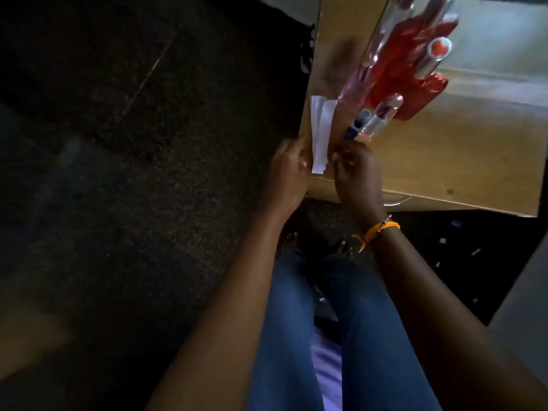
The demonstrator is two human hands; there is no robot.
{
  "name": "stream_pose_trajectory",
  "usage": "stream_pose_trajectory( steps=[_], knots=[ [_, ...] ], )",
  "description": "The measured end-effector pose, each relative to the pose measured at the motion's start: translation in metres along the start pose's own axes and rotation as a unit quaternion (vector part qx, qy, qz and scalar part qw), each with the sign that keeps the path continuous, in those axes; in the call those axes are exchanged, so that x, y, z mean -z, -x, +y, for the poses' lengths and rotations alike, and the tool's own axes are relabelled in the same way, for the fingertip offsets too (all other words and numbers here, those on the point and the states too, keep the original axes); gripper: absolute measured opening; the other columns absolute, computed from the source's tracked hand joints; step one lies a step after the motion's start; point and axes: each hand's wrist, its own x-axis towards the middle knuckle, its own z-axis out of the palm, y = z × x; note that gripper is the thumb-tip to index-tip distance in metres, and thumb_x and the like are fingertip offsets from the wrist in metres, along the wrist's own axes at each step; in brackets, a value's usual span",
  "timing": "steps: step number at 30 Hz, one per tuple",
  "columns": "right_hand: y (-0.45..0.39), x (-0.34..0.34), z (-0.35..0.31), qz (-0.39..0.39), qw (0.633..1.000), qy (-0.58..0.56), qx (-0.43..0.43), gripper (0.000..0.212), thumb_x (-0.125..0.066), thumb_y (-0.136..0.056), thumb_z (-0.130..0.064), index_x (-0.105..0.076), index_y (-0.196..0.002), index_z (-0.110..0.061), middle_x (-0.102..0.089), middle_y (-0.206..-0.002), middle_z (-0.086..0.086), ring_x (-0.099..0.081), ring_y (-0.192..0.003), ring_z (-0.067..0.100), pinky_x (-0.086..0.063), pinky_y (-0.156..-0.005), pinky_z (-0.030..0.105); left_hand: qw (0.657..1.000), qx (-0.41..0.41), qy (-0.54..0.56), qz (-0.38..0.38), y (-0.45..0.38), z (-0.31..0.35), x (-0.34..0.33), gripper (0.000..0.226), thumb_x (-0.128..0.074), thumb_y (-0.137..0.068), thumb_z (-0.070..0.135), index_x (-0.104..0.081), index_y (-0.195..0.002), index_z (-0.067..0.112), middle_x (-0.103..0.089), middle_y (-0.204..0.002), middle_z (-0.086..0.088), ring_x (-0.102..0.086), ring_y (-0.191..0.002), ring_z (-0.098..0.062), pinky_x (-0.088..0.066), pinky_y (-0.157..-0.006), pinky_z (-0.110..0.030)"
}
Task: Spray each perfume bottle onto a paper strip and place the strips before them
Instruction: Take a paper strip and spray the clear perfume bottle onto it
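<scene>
Both hands meet at the paper strips [321, 134] by the table [444, 161] corner — left hand [289, 170] and right hand [354, 170] each seem to pinch them, just before the perfume bottles [397, 75]. A careless reach could likely topple the crowded bottles.

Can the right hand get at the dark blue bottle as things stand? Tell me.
Probably yes. The right hand sits just below the dark blue bottle at the table edge, and nothing lies between them, though its fingers seem busy with the paper strips.
</scene>
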Motion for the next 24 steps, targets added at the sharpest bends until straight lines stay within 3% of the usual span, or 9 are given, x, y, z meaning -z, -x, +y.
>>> stream_pose_trajectory(
  steps=[1,3,6,8,15,20,24],
  knots=[
    [-0.004,-0.004,0.002,0.019,1.000,-0.002,0.003,0.019,-0.051,-0.089,-0.001,-0.067,-0.099,0.001,-0.069,-0.096,0.020,-0.065,-0.088,0.033,-0.051,-0.077,0.045,1.000,-0.004,-0.003,0.004,-0.005,0.000,-0.001,0.038,-0.045,-0.092,0.005,-0.049,-0.129,0.014,-0.050,-0.125,-0.008,-0.048,-0.102,-0.004,-0.039,-0.069,-0.002],
    [-0.011,-0.010,0.003,0.050,0.999,-0.012,-0.003,0.022,-0.052,-0.089,-0.004,-0.068,-0.103,-0.002,-0.072,-0.098,0.016,-0.067,-0.089,0.028,-0.052,-0.077,0.037,1.000,-0.020,-0.006,0.008,-0.012,-0.002,-0.005,0.037,-0.046,-0.092,0.004,-0.051,-0.128,0.011,-0.051,-0.124,-0.010,-0.052,-0.106,-0.009,-0.040,-0.073,0.000],
    [-0.013,-0.019,0.004,0.079,0.996,-0.045,-0.019,0.022,-0.058,-0.088,-0.006,-0.068,-0.107,-0.004,-0.072,-0.103,0.011,-0.066,-0.090,0.015,-0.045,-0.074,0.007,0.999,-0.036,-0.015,0.018,-0.015,-0.006,-0.012,0.042,-0.052,-0.089,0.002,-0.048,-0.131,0.009,-0.051,-0.126,-0.013,-0.053,-0.113,-0.016,-0.042,-0.082,-0.009],
    [-0.014,-0.022,0.007,0.101,0.992,-0.069,-0.027,0.020,-0.062,-0.086,-0.007,-0.069,-0.104,-0.005,-0.071,-0.099,0.006,-0.062,-0.086,0.007,-0.039,-0.071,-0.003,0.998,-0.047,-0.017,0.038,-0.015,-0.008,-0.013,0.043,-0.054,-0.088,0.002,-0.049,-0.131,0.008,-0.051,-0.125,-0.014,-0.054,-0.111,-0.017,-0.044,-0.087,-0.015],
    [-0.012,-0.030,0.017,0.142,0.983,-0.114,-0.008,0.010,-0.072,-0.080,-0.013,-0.066,-0.088,-0.014,-0.063,-0.080,-0.007,-0.056,-0.071,-0.007,-0.041,-0.065,0.001,0.995,-0.074,0.027,0.066,-0.011,-0.018,-0.022,0.044,-0.059,-0.086,0.004,-0.050,-0.129,0.008,-0.054,-0.117,-0.013,-0.058,-0.099,-0.012,-0.049,-0.081,-0.014],
    [-0.015,-0.034,0.021,0.165,0.977,-0.137,0.014,0.012,-0.076,-0.076,-0.015,-0.065,-0.082,-0.015,-0.067,-0.077,-0.002,-0.064,-0.072,0.008,-0.050,-0.065,0.016,0.988,-0.097,0.064,0.098,-0.011,-0.028,-0.030,0.047,-0.061,-0.082,0.000,-0.052,-0.127,0.007,-0.056,-0.115,-0.012,-0.059,-0.101,-0.012,-0.049,-0.084,-0.012],
    [-0.014,-0.038,0.024,0.176,0.973,-0.142,0.034,0.016,-0.078,-0.071,-0.017,-0.064,-0.077,-0.014,-0.065,-0.072,-0.003,-0.062,-0.068,0.008,-0.046,-0.060,0.018,0.981,-0.140,0.067,0.115,-0.011,-0.040,-0.035,0.048,-0.059,-0.080,-0.005,-0.053,-0.126,0.006,-0.057,-0.114,-0.013,-0.060,-0.100,-0.013,-0.046,-0.082,-0.007]
  ],
)
